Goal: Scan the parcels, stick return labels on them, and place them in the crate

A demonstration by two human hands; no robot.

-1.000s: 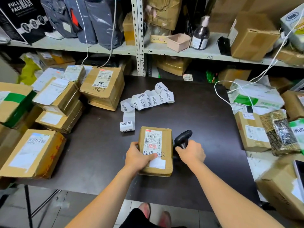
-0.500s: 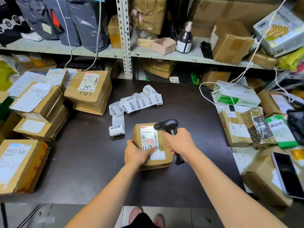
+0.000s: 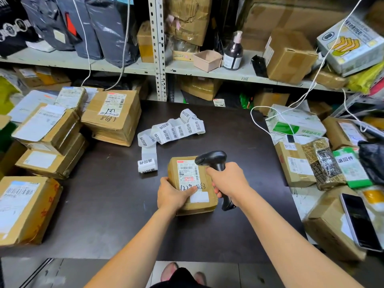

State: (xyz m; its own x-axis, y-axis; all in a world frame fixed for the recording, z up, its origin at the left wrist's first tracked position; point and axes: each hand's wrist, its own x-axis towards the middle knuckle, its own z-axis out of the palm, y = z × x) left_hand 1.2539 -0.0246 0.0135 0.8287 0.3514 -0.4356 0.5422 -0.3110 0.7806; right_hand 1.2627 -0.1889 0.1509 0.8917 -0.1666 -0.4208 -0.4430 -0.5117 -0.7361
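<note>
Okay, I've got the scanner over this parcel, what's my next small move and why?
Probably tip the scanner down at the barcode and trigger the read. Your right hand grips the scanner just over the shipping label on the parcel, and your left hand holds the parcel steady on the table; the return label strip lies beyond it.

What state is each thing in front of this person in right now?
parcel: flat on the table, left hand gripping it.
scanner: gripped by right hand, head over the parcel.
label strip: partly unrolled on the table.
phone: screen dark, lying on a box.
</note>
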